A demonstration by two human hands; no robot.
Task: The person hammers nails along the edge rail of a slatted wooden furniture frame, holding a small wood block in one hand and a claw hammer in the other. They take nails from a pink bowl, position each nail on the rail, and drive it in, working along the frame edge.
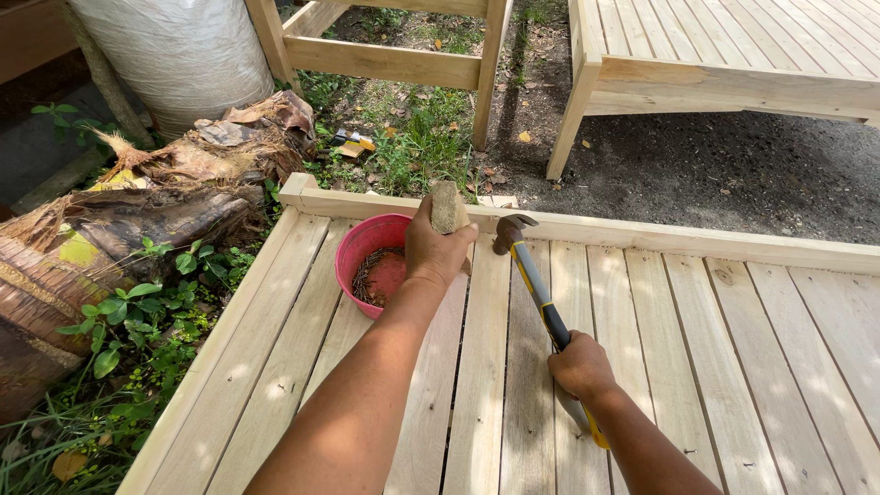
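Surroundings: pink bucket [367, 249] of nails just left of the wood block [448, 207]; slatted deck [715, 357] beneath, palm debris [137, 211] beyond its left edge
Left hand [435, 249]: fingers clamped round the block, upright against the deck's far rail [697, 240]
Right hand [579, 365]: fingers closed on the hammer [536, 293] grip
Hammer: long axis runs from the hand up towards the block, head touching the slats just right of it

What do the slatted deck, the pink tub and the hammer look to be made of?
Slatted deck: pale unfinished wood, grain and knots showing. Pink tub: apparently smooth moulded plastic, dirty inside. Hammer: dull metal claw head; yellow and black handle, probably fibreglass with rubber grip, held by the right hand.
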